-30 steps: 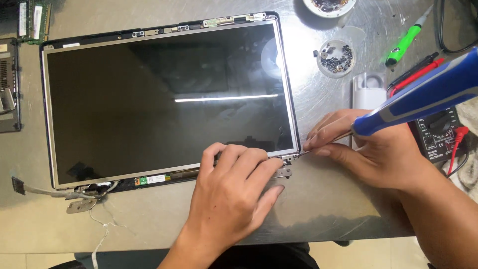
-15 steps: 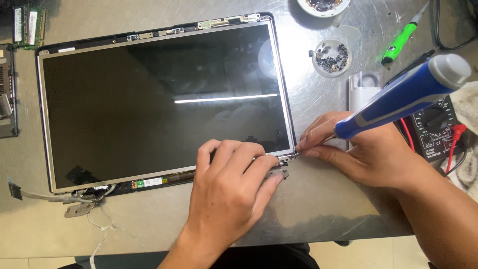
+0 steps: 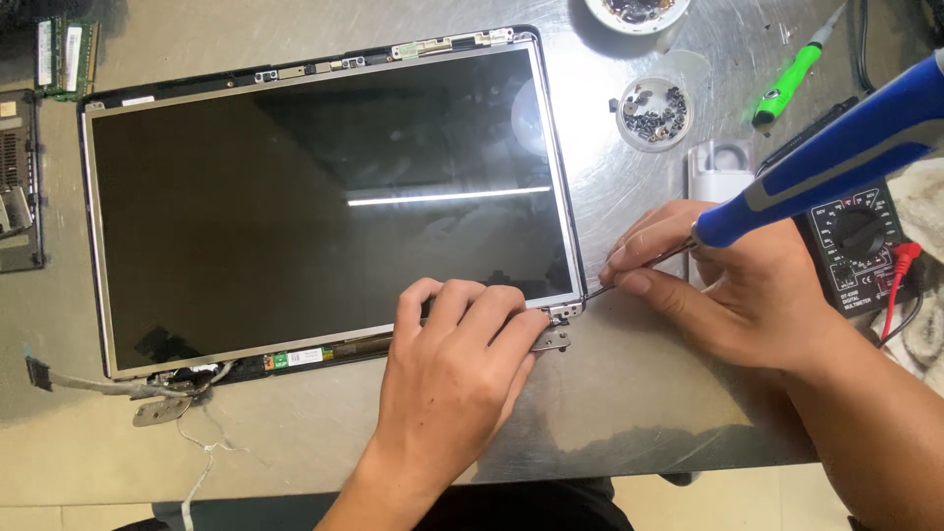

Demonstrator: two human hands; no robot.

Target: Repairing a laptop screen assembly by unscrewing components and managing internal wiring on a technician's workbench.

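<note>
A bare laptop screen panel (image 3: 324,197) in a thin metal frame lies flat on a metal table (image 3: 629,393). My left hand (image 3: 447,364) rests palm down on the panel's lower right corner, fingers curled over the bottom edge beside the right hinge bracket (image 3: 553,339). My right hand (image 3: 728,285) grips a screwdriver with a blue and grey handle (image 3: 836,152). Its thin shaft slants down to the left, and the tip meets the panel's right edge just above the hinge. At the lower left corner sits the other hinge (image 3: 157,408) with loose cables.
A small round dish of screws (image 3: 654,110) and a white bowl (image 3: 637,12) stand at the upper right. A green-handled tool (image 3: 787,87), a white case (image 3: 723,162) and a black multimeter (image 3: 855,246) with red leads lie right. Memory sticks (image 3: 64,54) and a laptop part (image 3: 18,182) lie left.
The screwdriver handle has swung and tilted in my right hand while its tip stays at the panel's lower right edge. My left hand keeps its place on the corner.
</note>
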